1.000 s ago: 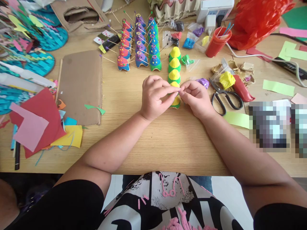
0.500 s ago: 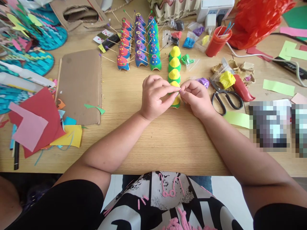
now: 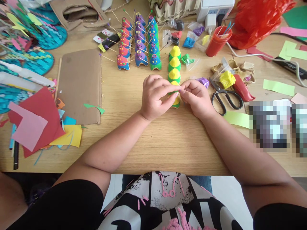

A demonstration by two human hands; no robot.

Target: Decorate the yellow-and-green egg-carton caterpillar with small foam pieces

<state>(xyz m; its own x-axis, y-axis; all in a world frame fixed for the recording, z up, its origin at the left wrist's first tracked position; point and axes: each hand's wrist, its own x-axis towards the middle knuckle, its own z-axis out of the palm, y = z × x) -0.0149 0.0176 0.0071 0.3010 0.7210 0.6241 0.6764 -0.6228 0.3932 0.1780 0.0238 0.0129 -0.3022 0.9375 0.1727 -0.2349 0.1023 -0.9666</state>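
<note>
My left hand (image 3: 157, 95) and my right hand (image 3: 195, 97) meet fingertip to fingertip, each closed in a pinch. A tiny purplish speck shows between the fingertips, too small to name. Just behind and beneath them stands a green caterpillar-like row of humps with yellow clay tops (image 3: 174, 75); my fingers hide part of its near end. By my right hand lie a lump of purple clay (image 3: 203, 82) and black-handled scissors (image 3: 226, 95).
Three finished-looking hump rows in red (image 3: 123, 62), purple (image 3: 141, 58) and blue-green (image 3: 155, 60) stand behind, with sticks poking out. A cardboard sheet (image 3: 79, 86) lies left, paper scraps (image 3: 31, 127) nearer. A red cup (image 3: 216, 41) and bagged yellow clay (image 3: 227, 80) are to the right.
</note>
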